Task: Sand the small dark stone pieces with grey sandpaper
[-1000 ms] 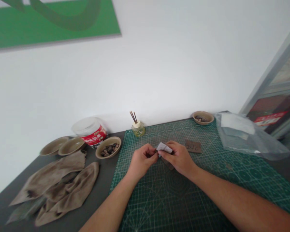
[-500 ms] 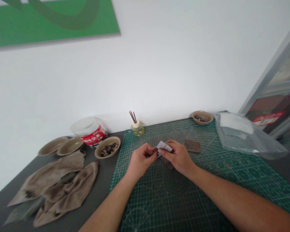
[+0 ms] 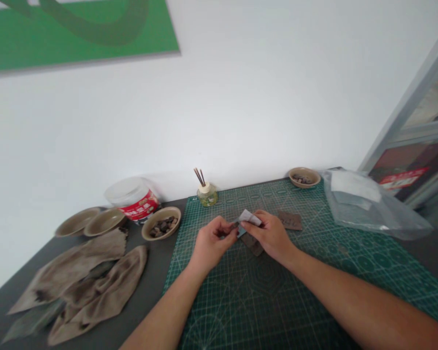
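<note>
Both hands unmoved, left hand (image 3: 211, 240) pinching stone (image 3: 235, 225), right hand (image 3: 272, 236) gripping paper (image 3: 248, 217)

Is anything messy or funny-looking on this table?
Only the brown cloths at the left: crumpled in a heap, with dark smudges. The bowl of stones, the tub and the reed bottle stand upright, nothing spilled. The right hand pinches a folded paper; the left hand is closed beside it.
</note>
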`<act>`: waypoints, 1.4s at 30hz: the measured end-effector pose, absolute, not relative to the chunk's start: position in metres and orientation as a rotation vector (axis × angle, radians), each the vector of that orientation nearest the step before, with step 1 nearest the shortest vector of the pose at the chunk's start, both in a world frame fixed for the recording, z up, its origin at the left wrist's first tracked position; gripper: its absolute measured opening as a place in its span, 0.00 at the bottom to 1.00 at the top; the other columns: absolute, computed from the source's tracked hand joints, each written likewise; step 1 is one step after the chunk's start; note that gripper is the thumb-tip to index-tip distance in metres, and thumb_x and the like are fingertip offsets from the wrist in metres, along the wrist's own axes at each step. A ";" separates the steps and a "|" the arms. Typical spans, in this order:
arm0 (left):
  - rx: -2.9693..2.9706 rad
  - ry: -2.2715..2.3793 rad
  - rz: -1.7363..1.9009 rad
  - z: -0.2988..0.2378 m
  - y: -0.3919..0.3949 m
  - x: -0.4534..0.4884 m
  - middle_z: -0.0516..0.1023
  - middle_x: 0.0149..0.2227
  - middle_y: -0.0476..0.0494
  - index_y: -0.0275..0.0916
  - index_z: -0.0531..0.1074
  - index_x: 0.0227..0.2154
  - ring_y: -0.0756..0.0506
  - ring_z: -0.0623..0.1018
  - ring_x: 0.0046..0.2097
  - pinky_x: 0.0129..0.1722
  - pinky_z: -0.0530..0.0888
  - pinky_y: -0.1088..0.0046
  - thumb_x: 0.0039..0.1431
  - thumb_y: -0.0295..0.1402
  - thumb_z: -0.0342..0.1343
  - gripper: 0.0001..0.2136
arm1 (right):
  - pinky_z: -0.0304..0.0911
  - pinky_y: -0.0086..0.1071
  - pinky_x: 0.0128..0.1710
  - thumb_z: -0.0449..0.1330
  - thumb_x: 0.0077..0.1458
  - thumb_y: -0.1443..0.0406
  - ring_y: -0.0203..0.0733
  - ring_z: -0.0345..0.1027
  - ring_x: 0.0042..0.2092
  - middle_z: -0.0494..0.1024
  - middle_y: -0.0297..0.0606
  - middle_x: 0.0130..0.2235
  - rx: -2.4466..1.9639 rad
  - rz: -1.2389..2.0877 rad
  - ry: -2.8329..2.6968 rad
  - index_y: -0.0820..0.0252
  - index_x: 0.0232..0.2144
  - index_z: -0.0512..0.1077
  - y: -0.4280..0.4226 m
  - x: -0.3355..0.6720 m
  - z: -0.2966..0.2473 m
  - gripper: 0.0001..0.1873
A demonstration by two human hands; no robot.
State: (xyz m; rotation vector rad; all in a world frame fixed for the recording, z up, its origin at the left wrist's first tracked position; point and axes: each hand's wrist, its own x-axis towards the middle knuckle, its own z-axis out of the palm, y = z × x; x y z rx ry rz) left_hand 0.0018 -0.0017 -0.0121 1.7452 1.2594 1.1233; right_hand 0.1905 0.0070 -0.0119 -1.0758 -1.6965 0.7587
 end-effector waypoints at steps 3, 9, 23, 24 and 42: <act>1.741 1.237 1.135 -0.011 -0.001 0.002 0.74 0.25 0.51 0.39 0.66 0.27 0.50 0.73 0.27 0.28 0.67 0.77 0.54 0.36 0.60 0.09 | 0.57 0.29 0.31 0.61 0.57 0.59 0.37 0.66 0.31 0.71 0.32 0.28 -1.083 0.781 -1.674 0.59 0.27 0.74 0.009 0.191 -0.012 0.10; 1.721 1.234 1.150 -0.010 -0.002 0.002 0.74 0.25 0.51 0.39 0.65 0.28 0.50 0.74 0.28 0.28 0.67 0.77 0.53 0.35 0.60 0.09 | 0.57 0.28 0.31 0.61 0.57 0.59 0.36 0.66 0.31 0.71 0.31 0.28 -1.061 0.826 -1.641 0.59 0.28 0.74 0.007 0.191 -0.010 0.10; 1.697 1.221 1.150 -0.005 -0.003 0.004 0.73 0.24 0.51 0.39 0.68 0.31 0.51 0.74 0.27 0.28 0.68 0.77 0.52 0.34 0.60 0.07 | 0.59 0.29 0.32 0.61 0.56 0.58 0.38 0.67 0.32 0.73 0.34 0.30 -1.070 0.799 -1.661 0.59 0.30 0.75 0.008 0.192 -0.013 0.10; 1.709 1.218 1.158 -0.005 -0.003 0.004 0.73 0.25 0.51 0.39 0.68 0.31 0.51 0.73 0.27 0.28 0.68 0.77 0.53 0.34 0.60 0.07 | 0.59 0.29 0.32 0.61 0.56 0.58 0.38 0.67 0.32 0.73 0.34 0.29 -1.071 0.799 -1.660 0.59 0.30 0.75 0.008 0.192 -0.013 0.11; 1.673 1.174 1.185 -0.007 -0.001 0.004 0.74 0.27 0.50 0.40 0.72 0.40 0.49 0.75 0.31 0.33 0.71 0.74 0.54 0.34 0.59 0.11 | 0.58 0.29 0.31 0.61 0.56 0.59 0.37 0.66 0.30 0.71 0.32 0.28 -1.061 0.784 -1.660 0.59 0.27 0.74 0.007 0.192 -0.011 0.11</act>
